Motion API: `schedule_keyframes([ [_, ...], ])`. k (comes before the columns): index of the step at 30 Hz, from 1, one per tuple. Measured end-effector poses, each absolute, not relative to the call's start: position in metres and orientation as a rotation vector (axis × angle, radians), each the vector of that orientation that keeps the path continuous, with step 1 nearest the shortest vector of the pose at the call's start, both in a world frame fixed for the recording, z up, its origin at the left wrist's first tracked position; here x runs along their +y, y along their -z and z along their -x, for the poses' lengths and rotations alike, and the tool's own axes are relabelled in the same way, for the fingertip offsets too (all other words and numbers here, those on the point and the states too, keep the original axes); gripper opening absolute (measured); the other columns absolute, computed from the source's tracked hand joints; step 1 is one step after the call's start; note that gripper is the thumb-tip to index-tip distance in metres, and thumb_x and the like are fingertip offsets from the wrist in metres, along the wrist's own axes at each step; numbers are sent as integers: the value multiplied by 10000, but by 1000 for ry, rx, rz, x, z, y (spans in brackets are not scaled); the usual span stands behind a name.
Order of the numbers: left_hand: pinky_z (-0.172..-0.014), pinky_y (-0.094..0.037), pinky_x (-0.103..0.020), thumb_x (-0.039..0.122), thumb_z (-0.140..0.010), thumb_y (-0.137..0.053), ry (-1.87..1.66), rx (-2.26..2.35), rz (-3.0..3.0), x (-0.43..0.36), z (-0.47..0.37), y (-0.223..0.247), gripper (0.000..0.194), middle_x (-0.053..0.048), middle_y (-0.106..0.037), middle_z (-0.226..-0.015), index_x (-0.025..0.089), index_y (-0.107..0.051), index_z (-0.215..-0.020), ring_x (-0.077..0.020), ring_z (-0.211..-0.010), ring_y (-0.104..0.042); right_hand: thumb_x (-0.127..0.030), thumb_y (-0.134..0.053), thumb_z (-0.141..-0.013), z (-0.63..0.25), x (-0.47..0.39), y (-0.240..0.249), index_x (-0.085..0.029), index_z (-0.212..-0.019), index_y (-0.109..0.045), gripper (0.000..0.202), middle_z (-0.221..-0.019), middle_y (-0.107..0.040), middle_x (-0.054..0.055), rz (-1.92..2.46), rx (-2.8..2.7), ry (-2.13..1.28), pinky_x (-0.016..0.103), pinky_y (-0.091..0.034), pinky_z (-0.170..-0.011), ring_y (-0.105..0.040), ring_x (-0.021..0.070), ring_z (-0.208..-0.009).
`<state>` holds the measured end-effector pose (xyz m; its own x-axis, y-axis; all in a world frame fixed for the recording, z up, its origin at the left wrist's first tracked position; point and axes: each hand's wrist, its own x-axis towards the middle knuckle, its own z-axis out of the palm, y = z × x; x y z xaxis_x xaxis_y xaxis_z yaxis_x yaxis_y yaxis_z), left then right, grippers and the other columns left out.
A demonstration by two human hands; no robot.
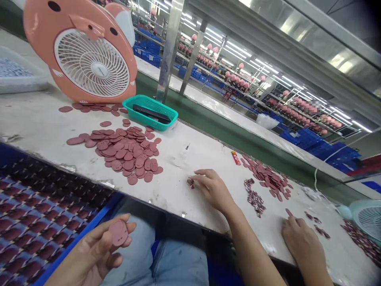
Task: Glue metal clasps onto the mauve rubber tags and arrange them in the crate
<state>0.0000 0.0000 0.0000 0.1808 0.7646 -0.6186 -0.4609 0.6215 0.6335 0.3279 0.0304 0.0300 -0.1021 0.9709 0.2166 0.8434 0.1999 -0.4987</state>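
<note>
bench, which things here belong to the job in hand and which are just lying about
Likely in the job:
- oval disc in left hand
- disc pile
- small bits at right hand

Likely just lying about:
- pig-faced fan
- green basket
- red wrapper

"Log entry: any legible text?"

"None that I can read. Fan (pixel 120 59), far left: small dark mark on its hub (pixel 100 70), illegible to me. Red packet (pixel 236 158), right of centre: pale marks on it, too small to resolve."

"Brands, numbers, signs?"

"I record none readable."
</note>
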Motion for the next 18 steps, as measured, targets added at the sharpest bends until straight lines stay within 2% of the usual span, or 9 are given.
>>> schedule_keyframes([
  [2, -462, -516, -111, 495, -441, -1010, -917, 1063, -351, -3, -7, -8, 410, 23, -833, -831, 355, -856, -794, -136, -630, -708, -194, -534, -994, -328, 28, -28, -288, -1141, -749, 277, -1304, -697, 60, 1636, -2096, -381, 459, -507, -1065, -615, 245, -1217],
  [4, -471, -519, -110, 472, -472, -1008, -928, 1058, -371, -7, -14, -20, 400, 4, -822, -802, 307, -860, -805, -130, -635, -695, -221, -530, -994, -327, 34, -24, -305, -1155, -750, 285, -1270, -714, 54, 1609, -2142, -410, 443, -521, -1045, -637, 245, -1172],
  [8, -500, -534, -131, 458, -535, -995, -945, 994, -364, -15, -19, -35, 392, -25, -775, -736, 235, -859, -828, -126, -646, -667, -336, -532, -978, -323, 46, -14, -215, -1068, -735, 253, -1077, -712, 128, 1620, -2050, -394, 520, -525, -991, -651, 300, -1040],
  [10, -498, -534, -137, 449, -516, -1005, -912, 946, -317, -17, -15, -33, 432, -42, -767, -756, 210, -855, -843, -128, -654, -668, -378, -518, -973, -318, 44, -12, -181, -1005, -700, 270, -1017, -693, 150, 1637, -1945, -402, 538, -536, -935, -651, 312, -981],
  [13, -481, -539, -150, 436, -485, -1019, -850, 900, -237, -19, -9, -28, 491, -68, -770, -804, 186, -847, -871, -133, -652, -676, -443, -479, -1011, -304, 28, -17, -188, -954, -646, 310, -866, -664, 95, 1633, -1801, -527, 403, -578, -726, -654, 241, -797],
  [15, -476, -545, -151, 435, -501, -1015, -830, 894, -208, -19, -7, -29, 486, -72, -771, -817, 181, -845, -878, -130, -647, -678, -482, -457, -1035, -290, 12, -26, -195, -975, -635, 343, -789, -631, 40, 1610, -1735, -675, 305, -550, -567, -621, 173, -643],
  [18, -493, -550, -139, 437, -520, -1007, -815, 901, -201, -20, -10, -39, 475, -71, -773, -836, 178, -844, -883, -121, -657, -684, -494, -465, -1047, -265, -11, -45, -206, -1099, -656, 349, -848, -650, 12, 1561, -1673, -922, 246, -562, -527, -615, 108, -563],
])
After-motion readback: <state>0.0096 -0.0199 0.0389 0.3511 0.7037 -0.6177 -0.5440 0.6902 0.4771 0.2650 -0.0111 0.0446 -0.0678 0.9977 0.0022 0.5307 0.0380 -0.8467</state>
